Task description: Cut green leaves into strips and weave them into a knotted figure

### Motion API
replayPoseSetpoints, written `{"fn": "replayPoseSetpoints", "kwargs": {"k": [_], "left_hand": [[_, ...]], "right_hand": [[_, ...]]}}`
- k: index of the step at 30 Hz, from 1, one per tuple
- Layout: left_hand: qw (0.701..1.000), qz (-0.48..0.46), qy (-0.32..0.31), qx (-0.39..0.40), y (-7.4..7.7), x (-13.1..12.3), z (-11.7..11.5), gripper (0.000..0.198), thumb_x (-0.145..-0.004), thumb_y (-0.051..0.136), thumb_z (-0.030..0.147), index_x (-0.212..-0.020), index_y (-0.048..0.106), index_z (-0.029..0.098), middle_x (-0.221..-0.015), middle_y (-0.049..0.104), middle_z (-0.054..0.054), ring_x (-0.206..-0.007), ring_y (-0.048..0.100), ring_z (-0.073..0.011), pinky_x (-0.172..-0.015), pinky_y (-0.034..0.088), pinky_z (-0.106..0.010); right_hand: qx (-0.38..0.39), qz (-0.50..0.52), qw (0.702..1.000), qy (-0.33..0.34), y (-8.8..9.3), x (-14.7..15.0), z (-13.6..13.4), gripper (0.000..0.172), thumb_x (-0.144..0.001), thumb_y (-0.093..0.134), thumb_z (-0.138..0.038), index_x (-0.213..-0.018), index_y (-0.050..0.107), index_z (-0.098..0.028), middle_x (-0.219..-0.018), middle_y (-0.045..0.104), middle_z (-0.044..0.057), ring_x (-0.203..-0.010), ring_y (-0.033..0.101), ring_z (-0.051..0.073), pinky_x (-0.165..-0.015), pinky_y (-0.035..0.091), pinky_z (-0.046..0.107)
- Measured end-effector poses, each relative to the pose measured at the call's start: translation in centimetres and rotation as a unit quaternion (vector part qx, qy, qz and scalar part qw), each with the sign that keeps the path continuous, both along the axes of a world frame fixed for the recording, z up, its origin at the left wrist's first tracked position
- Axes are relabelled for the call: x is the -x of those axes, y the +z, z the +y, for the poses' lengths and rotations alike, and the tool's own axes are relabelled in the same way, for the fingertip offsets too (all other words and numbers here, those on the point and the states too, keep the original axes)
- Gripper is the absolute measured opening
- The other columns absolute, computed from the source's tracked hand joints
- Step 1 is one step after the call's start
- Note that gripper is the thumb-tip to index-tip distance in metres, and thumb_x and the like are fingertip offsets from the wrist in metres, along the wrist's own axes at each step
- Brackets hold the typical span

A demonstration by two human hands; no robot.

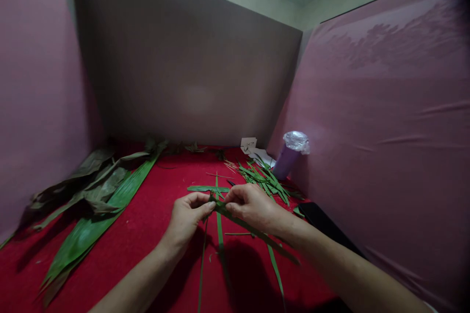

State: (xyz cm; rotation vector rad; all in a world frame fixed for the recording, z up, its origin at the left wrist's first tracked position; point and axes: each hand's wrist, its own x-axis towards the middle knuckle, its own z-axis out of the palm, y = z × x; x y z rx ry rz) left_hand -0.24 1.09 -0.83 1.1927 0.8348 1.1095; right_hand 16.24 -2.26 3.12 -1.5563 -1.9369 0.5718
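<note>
Both hands meet over the red cloth point(154, 239), pinching a green leaf strip point(253, 229). My left hand point(189, 214) grips the strip's upper end between thumb and fingers. Close by on the right, my right hand point(253, 205) is closed on the same strip, whose long tail slants down under the right wrist. How the strip is folded at the fingertips is too small to make out. Beneath the hands lies a narrow upright leaf strip point(220, 234), and a short wide leaf piece point(205, 189) lies crosswise just beyond them.
Large green leaves point(106, 215) and dried brown leaves point(91, 181) lie at left. A pile of cut green strips point(264, 178) sits back right, beside a purple container point(284, 162) with a clear plastic cover and white papers point(262, 155). A dark flat object point(326, 225) lies by the right arm.
</note>
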Motion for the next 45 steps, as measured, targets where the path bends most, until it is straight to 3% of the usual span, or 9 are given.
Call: {"fn": "replayPoseSetpoints", "kwargs": {"k": [4,10,14,21,27,32,37,41,45], "left_hand": [[1.0,-0.004,0.016,-0.008,-0.1,-0.1,0.1,0.011,-0.056,0.073,0.021,-0.064,0.067,0.016,-0.057,0.064,0.002,-0.054,0.053,-0.0103,-0.054,0.038,-0.021],[1.0,0.0,-0.005,0.008,0.2,0.3,0.0,0.012,-0.06,0.072,0.023,-0.069,0.068,0.016,-0.062,0.066,0.0,-0.058,0.055,-0.0114,-0.058,0.04,-0.022],[0.999,-0.004,-0.039,0.02,0.4,0.6,-0.1,0.013,-0.062,0.071,0.025,-0.07,0.068,0.016,-0.065,0.065,0.0,-0.06,0.054,-0.011,-0.059,0.039,-0.022],[0.995,-0.009,-0.09,0.048,0.3,0.7,0.0,0.014,-0.064,0.071,0.025,-0.073,0.067,0.014,-0.066,0.064,-0.001,-0.059,0.052,-0.0086,-0.056,0.037,-0.019],[0.991,-0.01,-0.125,0.04,0.5,0.8,0.0,0.009,-0.067,0.068,0.023,-0.07,0.066,0.015,-0.065,0.061,0.0,-0.063,0.053,-0.0104,-0.06,0.041,-0.021],[0.987,-0.004,-0.091,-0.134,0.9,0.9,-0.3,0.003,-0.067,0.068,0.016,-0.068,0.068,0.019,-0.075,0.06,-0.001,-0.076,0.057,-0.0148,-0.07,0.046,-0.027],[0.887,0.098,0.015,-0.45,1.1,0.9,-1.6,0.02,-0.075,0.058,0.011,-0.083,0.069,0.025,-0.087,0.06,-0.004,-0.079,0.059,-0.0163,-0.061,0.051,-0.027],[0.846,0.135,0.064,-0.512,1.0,1.0,-2.4,0.022,-0.071,0.063,0.011,-0.085,0.068,0.027,-0.087,0.063,-0.001,-0.078,0.06,-0.0159,-0.064,0.052,-0.028],[0.747,0.208,0.112,-0.621,1.3,1.4,-2.6,0.033,-0.068,0.065,0.004,-0.093,0.065,0.025,-0.094,0.064,-0.001,-0.09,0.059,-0.0176,-0.077,0.051,-0.032]], "right_hand": [[0.099,0.094,0.991,0.0,-0.2,0.1,0.4,0.008,-0.073,0.053,-0.017,-0.069,0.06,-0.017,-0.055,0.058,-0.001,-0.049,0.051,0.011,-0.044,0.034,0.02],[0.264,0.231,0.936,-0.001,0.4,0.9,-0.3,0.017,-0.085,0.035,-0.02,-0.101,0.04,-0.021,-0.055,0.061,-0.002,-0.036,0.055,0.013,-0.031,0.035,0.017],[0.299,0.223,0.928,0.013,0.1,0.5,-0.3,0.017,-0.082,0.045,-0.026,-0.099,0.042,-0.021,-0.056,0.063,-0.001,-0.03,0.052,0.011,-0.029,0.032,0.015],[0.152,0.095,0.984,0.021,-1.1,-0.4,0.3,0.015,-0.077,0.054,-0.027,-0.066,0.054,-0.016,-0.056,0.059,0.0,-0.043,0.052,0.008,-0.038,0.033,0.016],[-0.039,0.013,0.998,0.038,0.1,-0.2,-1.2,0.007,-0.076,0.055,-0.016,-0.071,0.06,-0.017,-0.06,0.057,-0.001,-0.055,0.048,0.01,-0.049,0.034,0.019],[-0.049,0.134,0.987,0.069,0.4,0.0,-2.2,0.016,-0.079,0.048,-0.006,-0.079,0.058,-0.018,-0.067,0.059,-0.002,-0.061,0.054,0.01,-0.058,0.04,0.021],[0.032,0.333,0.939,0.076,0.5,-0.2,-2.5,0.005,-0.08,0.054,-0.017,-0.083,0.058,-0.016,-0.072,0.06,0.0,-0.067,0.058,0.011,-0.064,0.045,0.025],[0.041,0.47,0.88,0.052,0.5,0.1,-3.0,0.013,-0.072,0.063,-0.015,-0.078,0.052,-0.018,-0.071,0.061,-0.002,-0.067,0.059,0.011,-0.064,0.047,0.024],[0.043,0.508,0.859,0.046,0.5,0.5,-3.6,0.019,-0.072,0.062,-0.011,-0.083,0.05,-0.019,-0.075,0.062,-0.001,-0.071,0.06,0.012,-0.066,0.048,0.026]]}}
